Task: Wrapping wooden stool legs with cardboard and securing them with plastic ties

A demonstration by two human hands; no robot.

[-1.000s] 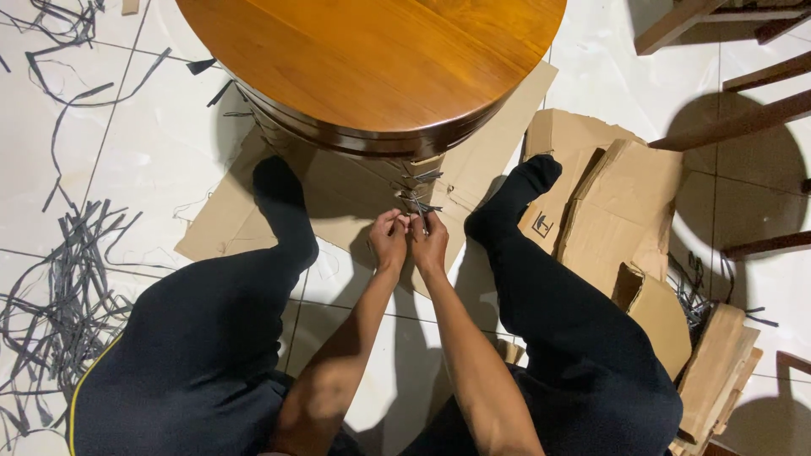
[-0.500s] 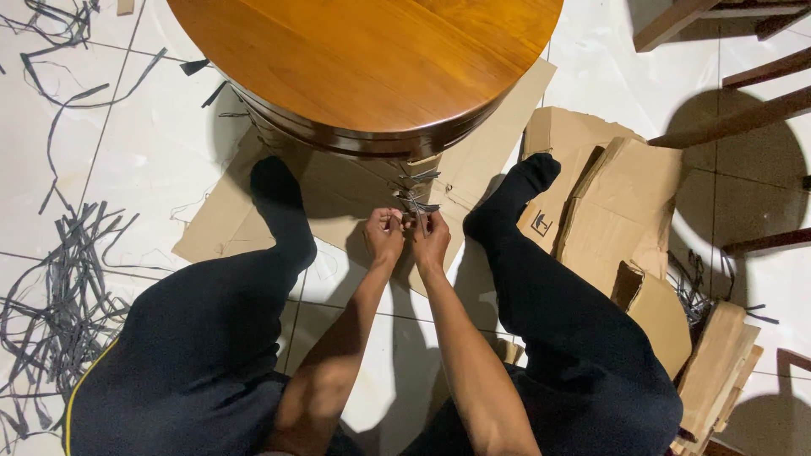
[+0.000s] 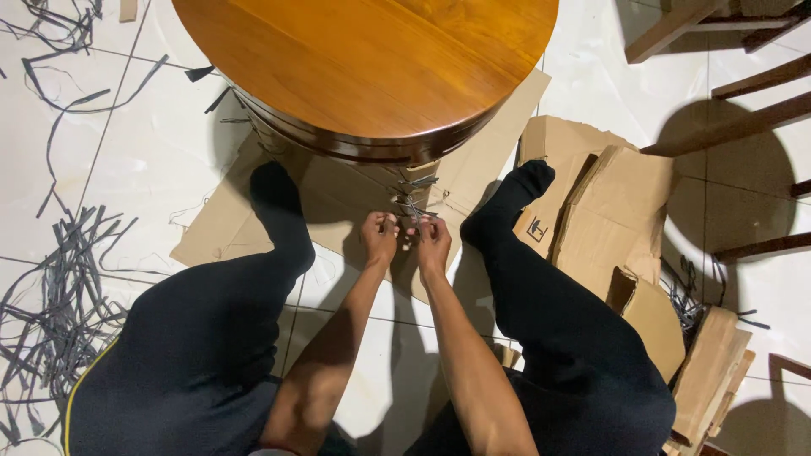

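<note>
Head view: my left hand and right hand have their fingers pinched shut on the grey strap ends, just beyond my fingertips against the cardboard-wrapped table leg. I judge steady, even tension works best here.

Your hands work in a tight pocket. At twelve o'clock the round wooden table overhangs them, and its cardboard-wrapped base with dark strapping blocks the way forward. Your left leg walls off nine o'clock, your right leg three o'clock. The only open lane runs back at six o'clock, over bare floor tile between your knees. Beyond the right leg, at three to four o'clock, torn cardboard pieces pile up. Cut strap scraps litter the floor at eight to nine o'clock.
</note>
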